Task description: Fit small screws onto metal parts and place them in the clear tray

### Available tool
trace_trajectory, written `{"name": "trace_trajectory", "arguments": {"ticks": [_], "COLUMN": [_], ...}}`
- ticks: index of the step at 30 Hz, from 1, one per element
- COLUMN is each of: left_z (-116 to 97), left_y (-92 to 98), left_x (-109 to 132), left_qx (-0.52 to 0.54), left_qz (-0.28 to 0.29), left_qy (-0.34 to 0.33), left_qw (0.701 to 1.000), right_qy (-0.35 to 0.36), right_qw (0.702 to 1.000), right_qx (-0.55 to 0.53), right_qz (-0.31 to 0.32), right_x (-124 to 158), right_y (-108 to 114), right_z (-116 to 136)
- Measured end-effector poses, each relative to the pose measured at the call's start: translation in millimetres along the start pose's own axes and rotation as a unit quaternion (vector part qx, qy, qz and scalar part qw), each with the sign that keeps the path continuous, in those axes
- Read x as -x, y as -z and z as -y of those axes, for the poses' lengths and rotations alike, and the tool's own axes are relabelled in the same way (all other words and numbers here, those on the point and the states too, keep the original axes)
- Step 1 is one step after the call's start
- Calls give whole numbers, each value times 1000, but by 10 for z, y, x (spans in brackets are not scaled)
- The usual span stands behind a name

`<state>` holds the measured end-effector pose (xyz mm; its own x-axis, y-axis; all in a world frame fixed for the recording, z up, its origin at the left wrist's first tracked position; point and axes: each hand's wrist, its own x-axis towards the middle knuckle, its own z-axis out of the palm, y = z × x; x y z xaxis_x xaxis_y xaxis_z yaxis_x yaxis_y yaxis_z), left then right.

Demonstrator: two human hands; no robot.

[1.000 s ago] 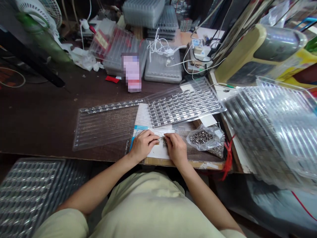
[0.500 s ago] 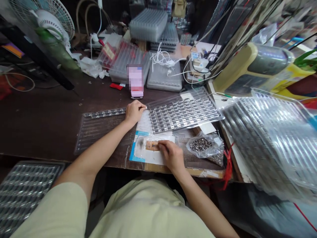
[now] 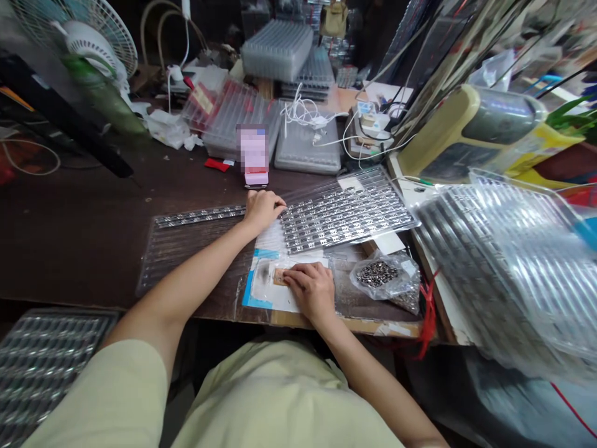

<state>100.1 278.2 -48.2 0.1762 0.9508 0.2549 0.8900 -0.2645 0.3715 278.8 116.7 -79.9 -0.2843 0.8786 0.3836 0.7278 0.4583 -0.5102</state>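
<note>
My left hand [image 3: 262,213] is closed, its fingertips at the left edge of a clear ribbed tray [image 3: 347,210] filled with rows of small metal-and-black parts. What they pinch is too small to make out. Below it, my right hand [image 3: 313,289] has its fingers pressed together over a small orange-brown block [image 3: 279,277], which lies on a white sheet with blue edges [image 3: 257,297]. Those fingers hide whatever they hold. Left of my left hand, another clear tray [image 3: 186,252] carries parts along its far rows. A plastic bag of small metal pieces [image 3: 379,272] lies right of my right hand.
A phone [image 3: 254,155] stands upright behind my left hand. Further back are stacked clear trays [image 3: 277,50] and a white cable [image 3: 301,112]. Tilted trays [image 3: 508,267] fill the right side. A filled tray [image 3: 51,367] sits low at the left, and a fan [image 3: 84,40] stands behind.
My left hand has shifted slightly right, towards the filled tray. My right hand has moved left, its fingers now covering more of the orange-brown block.
</note>
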Motion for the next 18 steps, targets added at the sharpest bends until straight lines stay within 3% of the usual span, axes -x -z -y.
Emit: {"name": "trace_trajectory", "arguments": {"ticks": [4,7,9,12,14,18], "left_z": [-91,-46,-25,-71,-149,-325], "left_y": [55,211,328,430,422,277], "left_x": [-68,100,340,831,1160,1593], "left_qx": [15,85,177,313,336,296], "left_qz": [18,-11,-7,64,91,62], "left_qy": [19,44,49,53,50,45], "left_qw": [1000,995,983,946,936,952], "right_qy": [4,-9,-28,-27,-9,20], "right_qw": [1000,999,999,998,997,992], "right_qx": [20,30,36,54,77,121], "right_qz": [8,-5,-18,-1,18,14], "right_x": [-3,20,50,92,100,71], "right_y": [-2,100,203,310,309,199], "right_z": [9,-78,-174,-283,-296,-242]}}
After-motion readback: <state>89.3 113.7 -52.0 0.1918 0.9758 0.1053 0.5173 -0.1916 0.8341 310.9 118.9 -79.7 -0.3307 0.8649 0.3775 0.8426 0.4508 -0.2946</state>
